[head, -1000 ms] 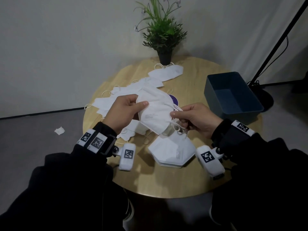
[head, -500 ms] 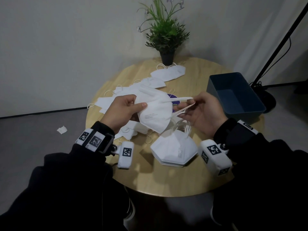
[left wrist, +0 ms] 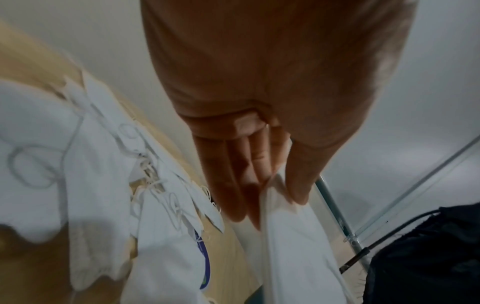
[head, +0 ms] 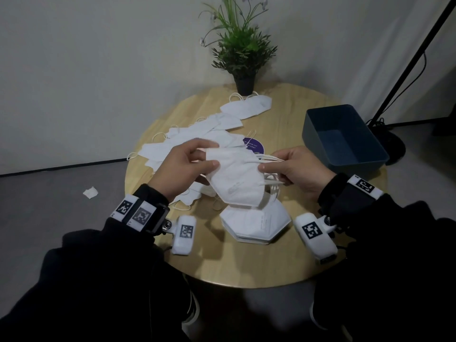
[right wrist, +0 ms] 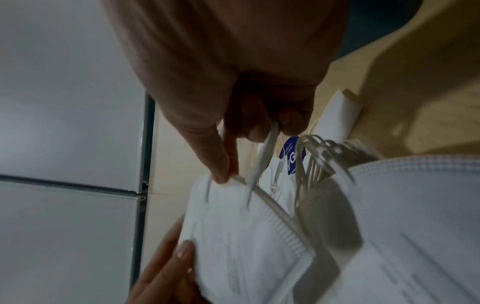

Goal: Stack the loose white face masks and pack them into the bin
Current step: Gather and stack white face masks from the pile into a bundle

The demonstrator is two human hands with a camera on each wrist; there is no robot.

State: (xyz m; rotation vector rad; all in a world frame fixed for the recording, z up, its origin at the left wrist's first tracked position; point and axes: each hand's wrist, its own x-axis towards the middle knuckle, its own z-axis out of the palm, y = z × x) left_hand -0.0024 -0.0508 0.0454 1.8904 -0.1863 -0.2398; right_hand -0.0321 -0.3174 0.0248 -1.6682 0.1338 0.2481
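A folded white mask (head: 232, 178) hangs in the air above the stack of masks (head: 256, 222) near the table's front. My left hand (head: 195, 166) pinches the mask's left edge between thumb and fingers (left wrist: 275, 183). My right hand (head: 293, 169) pinches the ear loops (right wrist: 262, 156) at its right end, and the loops stretch taut from the mask (right wrist: 246, 236). Several loose masks (head: 197, 134) lie spread across the table's left and back. The dark blue bin (head: 343, 139) stands with nothing visible inside on the table's right.
A potted plant (head: 243, 53) stands at the round wooden table's (head: 246, 265) back edge. A purple round sticker (head: 254, 144) lies under the masks. A black stand (head: 407, 70) and its cable rise on the right. A white scrap (head: 90, 193) lies on the floor at left.
My right hand pulled the ear loops out to the right, then closed back onto them near the mask's edge. The mask stays held above the stack.
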